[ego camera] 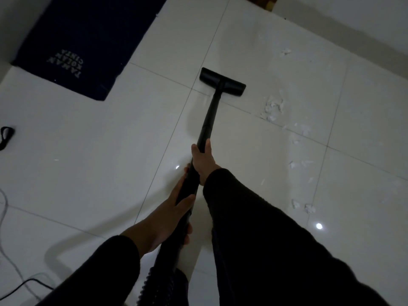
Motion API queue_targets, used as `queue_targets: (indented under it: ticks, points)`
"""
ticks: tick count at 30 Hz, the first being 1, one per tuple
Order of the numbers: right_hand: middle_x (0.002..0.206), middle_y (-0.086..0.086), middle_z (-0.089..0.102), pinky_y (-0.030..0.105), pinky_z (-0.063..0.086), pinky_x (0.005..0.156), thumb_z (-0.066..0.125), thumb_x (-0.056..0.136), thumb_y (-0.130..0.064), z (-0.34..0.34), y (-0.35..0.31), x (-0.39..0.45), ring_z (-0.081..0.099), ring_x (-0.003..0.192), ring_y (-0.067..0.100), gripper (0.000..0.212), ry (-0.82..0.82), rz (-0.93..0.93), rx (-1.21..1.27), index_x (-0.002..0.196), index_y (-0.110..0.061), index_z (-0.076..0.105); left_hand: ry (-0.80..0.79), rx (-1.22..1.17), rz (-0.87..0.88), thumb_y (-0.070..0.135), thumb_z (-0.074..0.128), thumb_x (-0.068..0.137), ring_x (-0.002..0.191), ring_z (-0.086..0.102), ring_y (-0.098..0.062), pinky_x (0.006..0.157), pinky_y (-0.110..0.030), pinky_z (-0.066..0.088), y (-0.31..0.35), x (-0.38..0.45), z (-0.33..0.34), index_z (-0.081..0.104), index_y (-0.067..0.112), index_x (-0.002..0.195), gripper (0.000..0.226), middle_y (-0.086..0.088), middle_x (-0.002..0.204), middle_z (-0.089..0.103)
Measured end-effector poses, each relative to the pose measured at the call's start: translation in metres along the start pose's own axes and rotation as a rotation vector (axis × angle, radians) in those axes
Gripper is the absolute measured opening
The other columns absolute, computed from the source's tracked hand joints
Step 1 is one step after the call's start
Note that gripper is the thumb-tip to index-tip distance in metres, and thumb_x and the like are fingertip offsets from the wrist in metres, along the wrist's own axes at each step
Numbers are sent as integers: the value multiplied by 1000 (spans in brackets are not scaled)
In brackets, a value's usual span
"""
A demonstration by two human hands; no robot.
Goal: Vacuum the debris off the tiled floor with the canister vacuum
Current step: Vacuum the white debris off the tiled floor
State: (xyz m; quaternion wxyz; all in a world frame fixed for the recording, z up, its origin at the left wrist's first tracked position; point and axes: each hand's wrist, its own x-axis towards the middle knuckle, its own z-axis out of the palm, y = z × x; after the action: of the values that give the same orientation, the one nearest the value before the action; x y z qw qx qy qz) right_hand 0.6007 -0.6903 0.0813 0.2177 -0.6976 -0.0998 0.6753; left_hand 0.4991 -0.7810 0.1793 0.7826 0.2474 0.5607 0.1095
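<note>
Vacuum wand [207, 120], black, gripped by both hands, running forward and slightly right from the body. Right hand [204, 161] wrapped around it higher up, fingers closed; left hand [174, 208] clasped around the thicker lower section, thumb across the top. Both sleeves dark. Ribbed hose [154, 281] drops away below the left hand.

Floor head [222, 81] flat on the tiled floor [88, 162], sitting beside a grout line. Open, bare tile to its left and toward the body. White paper scraps [272, 107] lie to the right of the head, apart from it, trailing down the right side in scattered bits. Wall edge runs close along the far right.

Dark mat [81, 40] with pale lettering at upper left, well apart. Cables [13, 283] at lower left edge. Tiles glossy white, dim light, small lamp reflections.
</note>
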Motion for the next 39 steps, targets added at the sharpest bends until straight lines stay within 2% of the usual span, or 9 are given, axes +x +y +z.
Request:
queue_targets:
  ticks: [7, 15, 18, 23, 28, 36, 39]
  points:
    - [76, 9, 51, 32, 52, 52, 46, 100, -35, -33, -81, 35, 51, 58, 17, 67, -33, 6, -54, 151, -48, 4, -22, -46, 27, 30, 39, 100, 49, 54, -14, 46, -27, 49, 75, 46, 26, 13, 60, 138, 55, -11, 75, 46]
    - [75, 9, 50, 35, 54, 58, 47, 99, -38, -45, -160, 84, 53, 60, 20, 70, -22, 4, -54, 150, -50, 1, -33, -17, 17, 29, 39, 100, 41, 53, -12, 40, -24, 46, 156, 100, 21, 14, 56, 140, 55, -9, 66, 48]
    - [80, 9, 51, 35, 54, 56, 47, 99, -39, -40, -198, 106, 53, 59, 20, 69, -7, 8, -47, 150, -51, 1, -58, -39, -10, 32, 40, 99, 43, 53, -16, 42, -25, 47, 190, 123, 6, 16, 56, 140, 54, -7, 60, 52]
    - [76, 9, 48, 32, 50, 49, 47, 99, -38, -33, -264, 146, 52, 53, 20, 70, 15, -13, -22, 149, -52, 0, -86, -22, 16, 33, 42, 98, 44, 54, -13, 43, -25, 47, 251, 168, -18, 20, 52, 140, 51, -8, 71, 48]
    - [78, 9, 46, 30, 49, 46, 48, 99, -38, -26, -318, 179, 51, 52, 21, 71, 34, -7, 9, 148, -54, 0, -114, 0, 25, 35, 42, 98, 46, 55, -14, 45, -25, 48, 304, 202, -36, 17, 60, 138, 53, -9, 70, 52]
    - [74, 9, 48, 30, 50, 48, 47, 99, -37, -44, -385, 222, 51, 50, 20, 70, 58, -25, -5, 148, -53, 0, -115, 7, 12, 38, 43, 97, 52, 55, -16, 49, -30, 49, 361, 257, -32, 22, 60, 137, 50, -6, 65, 52]
    - [85, 9, 49, 29, 50, 46, 46, 99, -39, -51, -403, 233, 52, 49, 20, 69, 58, -21, -33, 148, -54, 0, -129, -2, -2, 39, 41, 97, 50, 56, -16, 48, -29, 49, 380, 267, -26, 18, 60, 137, 50, -9, 66, 53]
